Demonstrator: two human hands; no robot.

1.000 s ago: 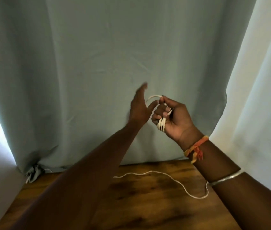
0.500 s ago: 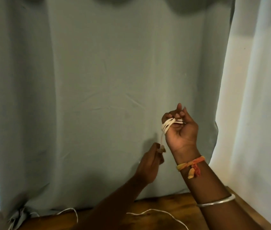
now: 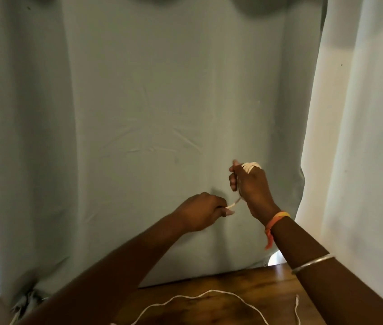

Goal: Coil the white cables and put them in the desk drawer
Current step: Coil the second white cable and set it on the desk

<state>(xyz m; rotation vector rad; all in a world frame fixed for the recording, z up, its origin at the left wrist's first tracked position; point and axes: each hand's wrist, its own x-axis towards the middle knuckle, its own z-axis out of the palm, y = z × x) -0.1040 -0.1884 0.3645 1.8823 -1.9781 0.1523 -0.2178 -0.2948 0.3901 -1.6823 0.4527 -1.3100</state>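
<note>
Left hand (image 3: 202, 211), pinching the cable (image 3: 233, 205), just dropped below the right hand (image 3: 251, 186) gripping the loops (image 3: 251, 166), so another wrap's coming.

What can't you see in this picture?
Head view:
- Desk drawer: nowhere in frame.
- White cable on the desk: runs off the bottom edge, length unknown.
- Coil on the right hand: loops blurred, fingers hide the count.
- Left hand: curled fingers hide its pinch.
</note>
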